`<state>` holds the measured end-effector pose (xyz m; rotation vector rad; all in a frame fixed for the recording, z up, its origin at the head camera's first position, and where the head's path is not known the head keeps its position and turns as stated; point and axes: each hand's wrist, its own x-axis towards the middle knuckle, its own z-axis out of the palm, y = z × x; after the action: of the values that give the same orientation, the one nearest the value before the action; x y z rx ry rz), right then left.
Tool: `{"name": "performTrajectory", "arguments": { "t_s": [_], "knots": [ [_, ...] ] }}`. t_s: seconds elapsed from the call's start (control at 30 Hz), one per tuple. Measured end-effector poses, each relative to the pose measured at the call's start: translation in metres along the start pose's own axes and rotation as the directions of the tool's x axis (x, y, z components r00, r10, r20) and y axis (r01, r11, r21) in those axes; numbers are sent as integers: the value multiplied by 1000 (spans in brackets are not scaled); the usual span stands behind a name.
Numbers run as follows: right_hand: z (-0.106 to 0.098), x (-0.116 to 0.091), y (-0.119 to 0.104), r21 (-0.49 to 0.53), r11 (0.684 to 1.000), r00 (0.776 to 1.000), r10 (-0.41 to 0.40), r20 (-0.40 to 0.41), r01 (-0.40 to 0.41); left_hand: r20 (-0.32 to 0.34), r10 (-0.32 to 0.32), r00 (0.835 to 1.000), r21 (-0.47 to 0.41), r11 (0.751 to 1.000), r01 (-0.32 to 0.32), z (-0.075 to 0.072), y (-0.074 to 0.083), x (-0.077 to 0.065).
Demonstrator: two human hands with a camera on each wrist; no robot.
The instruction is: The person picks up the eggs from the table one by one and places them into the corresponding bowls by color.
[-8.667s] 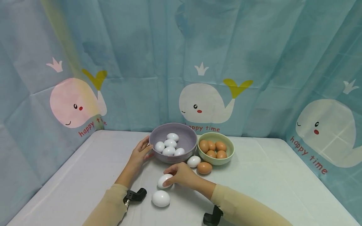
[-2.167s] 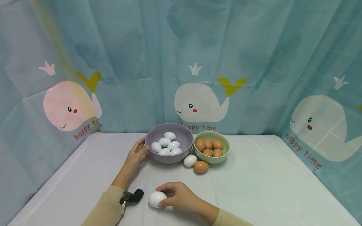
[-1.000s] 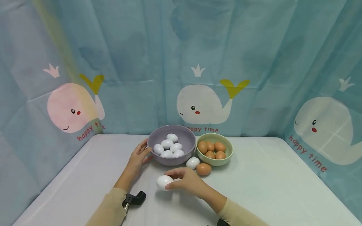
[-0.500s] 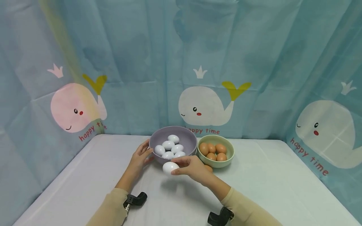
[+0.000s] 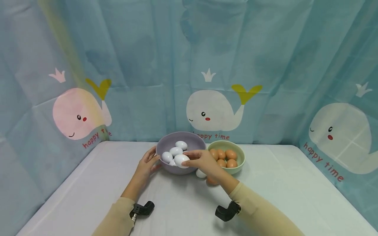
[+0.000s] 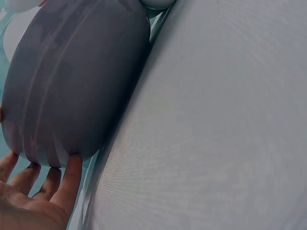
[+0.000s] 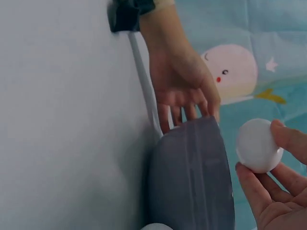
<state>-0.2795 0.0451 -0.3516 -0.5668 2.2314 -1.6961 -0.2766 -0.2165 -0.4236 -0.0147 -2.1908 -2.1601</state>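
Note:
In the head view my right hand (image 5: 206,162) pinches a white egg (image 5: 180,161) between thumb and fingers, over the near rim of a purple bowl (image 5: 196,141). The right wrist view shows that egg (image 7: 256,146) held clear of the bowl wall (image 7: 192,177). Several white eggs (image 5: 176,151) lie inside the bowl, partly hidden by the held egg and hand. My left hand (image 5: 145,167) rests against the bowl's left side. Its fairly straight fingers (image 6: 71,179) touch the outer wall with their tips, the thumb near the rim.
A smaller green bowl (image 5: 242,158) with several brown eggs (image 5: 231,154) stands right beside the purple one. In front of the bowls a white egg (image 5: 201,173) and a brown egg (image 5: 212,180) lie on the white tablecloth (image 5: 280,190), partly behind my right hand. A whale-print curtain (image 5: 141,108) hangs behind.
My right hand took the front white egg off the cloth, lifted it and carried it forward to over the purple bowl. Another white egg went into that bowl earlier. The left hand stays put.

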Motion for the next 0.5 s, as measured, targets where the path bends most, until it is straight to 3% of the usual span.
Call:
{"name": "performTrajectory", "arguments": {
  "t_s": [0.17,0.5],
  "knots": [
    [-4,15,-2,-19,1000,999,-6,-37,5,7,-2,1000,-8,1000,2,-1,1,-1],
    [-5,42,1,111,992,993,71,-98,-60,24,-4,1000,-15,1000,5,0,0,0]
  ]
}}
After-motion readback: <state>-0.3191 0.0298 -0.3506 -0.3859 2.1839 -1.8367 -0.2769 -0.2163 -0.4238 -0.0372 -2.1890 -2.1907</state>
